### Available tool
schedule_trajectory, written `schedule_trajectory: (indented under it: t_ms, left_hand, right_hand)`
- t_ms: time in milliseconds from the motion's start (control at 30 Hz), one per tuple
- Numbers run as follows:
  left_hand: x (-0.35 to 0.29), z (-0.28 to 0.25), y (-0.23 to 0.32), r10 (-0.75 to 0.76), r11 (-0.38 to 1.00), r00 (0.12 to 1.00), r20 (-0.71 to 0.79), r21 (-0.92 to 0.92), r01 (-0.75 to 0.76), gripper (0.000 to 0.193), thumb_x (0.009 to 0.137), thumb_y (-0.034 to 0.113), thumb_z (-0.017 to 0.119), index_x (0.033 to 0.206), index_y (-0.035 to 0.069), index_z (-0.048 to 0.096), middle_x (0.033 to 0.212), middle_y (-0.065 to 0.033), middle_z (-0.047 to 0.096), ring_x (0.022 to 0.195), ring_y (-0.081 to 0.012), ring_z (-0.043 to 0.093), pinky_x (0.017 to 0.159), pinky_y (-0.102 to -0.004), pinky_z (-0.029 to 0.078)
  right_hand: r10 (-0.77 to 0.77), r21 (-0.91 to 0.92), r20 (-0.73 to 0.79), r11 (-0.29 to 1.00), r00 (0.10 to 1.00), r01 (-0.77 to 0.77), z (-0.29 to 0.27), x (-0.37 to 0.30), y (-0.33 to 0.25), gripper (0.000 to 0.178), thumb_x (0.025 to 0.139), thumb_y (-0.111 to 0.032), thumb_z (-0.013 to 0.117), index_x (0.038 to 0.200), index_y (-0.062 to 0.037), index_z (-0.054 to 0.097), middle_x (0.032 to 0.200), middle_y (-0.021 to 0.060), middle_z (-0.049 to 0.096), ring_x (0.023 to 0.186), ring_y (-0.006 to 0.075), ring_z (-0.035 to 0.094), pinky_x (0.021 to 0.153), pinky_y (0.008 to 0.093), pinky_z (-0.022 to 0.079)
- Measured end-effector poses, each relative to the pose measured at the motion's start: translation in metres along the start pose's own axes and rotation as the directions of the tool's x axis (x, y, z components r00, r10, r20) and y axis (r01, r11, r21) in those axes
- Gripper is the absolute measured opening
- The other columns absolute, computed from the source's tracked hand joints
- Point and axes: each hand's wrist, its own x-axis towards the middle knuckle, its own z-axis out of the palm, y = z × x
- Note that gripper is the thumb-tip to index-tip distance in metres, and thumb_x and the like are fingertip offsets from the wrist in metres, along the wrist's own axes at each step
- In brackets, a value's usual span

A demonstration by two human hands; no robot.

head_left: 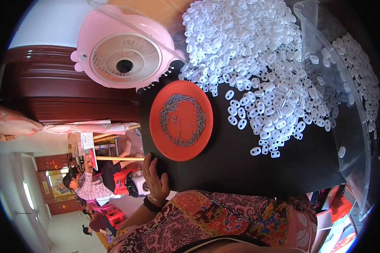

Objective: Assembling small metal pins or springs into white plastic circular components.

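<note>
My left hand (155, 179) rests at the table's near left edge, with a dark band on the wrist. Its fingers are stretched out and the thumb stands apart; nothing shows in it. Just beyond is a round orange-red plate (181, 154), not gripped by the hand. A ring of small grey metal pins or screws (200, 114) lies on the plate, with a few loose ones inside the ring. Right of the plate, small white oval plastic pieces with two holes (278, 101) spread out from a large heap. My right hand does not show.
A pink animal-shaped fan heater (124, 46) stands at the far left. Clear plastic panels (361, 168) bound the black table (240, 177) on the right, with more white pieces beyond. At left, a seated person (90, 183) works at another table.
</note>
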Motion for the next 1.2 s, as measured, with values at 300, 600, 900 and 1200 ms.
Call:
schedule_trajectory:
  t_ms: [300, 600, 900, 1200]
  left_hand:
    - [0.0, -0.001, -0.001, 0.01, 1.0, 1.0, 0.003, -0.004, -0.01, 0.049, 0.082, 0.02, 0.046, 0.125, -0.003, 0.041, 0.135, -0.0266, 0.036, 0.125, -0.0435, 0.033, 0.104, -0.0496, 0.023]
    - [-0.001, 0.0, -0.001, 0.015, 1.0, 1.0, 0.001, -0.027, -0.015, 0.049, 0.081, 0.019, 0.047, 0.124, -0.003, 0.042, 0.134, -0.0267, 0.036, 0.125, -0.0436, 0.033, 0.104, -0.0497, 0.023]
    - [-0.001, 0.0, -0.003, 0.036, 0.999, 0.999, -0.02, -0.011, -0.036, 0.05, 0.078, 0.016, 0.049, 0.124, -0.003, 0.042, 0.134, -0.0266, 0.036, 0.125, -0.0437, 0.032, 0.105, -0.0497, 0.022]
    - [-0.008, 0.001, -0.008, 0.115, 0.993, 0.981, -0.158, -0.002, -0.117, 0.045, 0.077, 0.016, 0.057, 0.118, -0.001, 0.05, 0.128, -0.0227, 0.045, 0.12, -0.0417, 0.039, 0.101, -0.0485, 0.029]
  right_hand:
    - [0.083, 0.17, -0.007, 0.982, 0.997, -0.08, -0.008, -0.007, 0.006, 0.013, 0.079, -0.021, 0.059, 0.088, -0.0127, 0.063, 0.087, 0.004, 0.064, 0.073, 0.0198, 0.063, 0.067, 0.0297, 0.051]
    - [0.148, 0.332, -0.031, 0.934, 0.988, -0.13, -0.025, -0.012, 0.004, 0.014, 0.079, -0.02, 0.059, 0.089, -0.0124, 0.063, 0.088, 0.0043, 0.064, 0.073, 0.0196, 0.063, 0.067, 0.0294, 0.051]
    - [0.262, 0.47, -0.045, 0.857, 0.964, -0.211, -0.047, -0.049, -0.004, 0.014, 0.08, -0.02, 0.059, 0.091, -0.0121, 0.063, 0.088, 0.0045, 0.064, 0.072, 0.0194, 0.063, 0.067, 0.0291, 0.051]
    - [0.404, 0.533, -0.206, 0.81, 0.891, -0.244, -0.092, -0.151, -0.054, 0.015, 0.08, -0.02, 0.059, 0.092, -0.0118, 0.063, 0.089, 0.0048, 0.064, 0.072, 0.0192, 0.063, 0.067, 0.0288, 0.051]
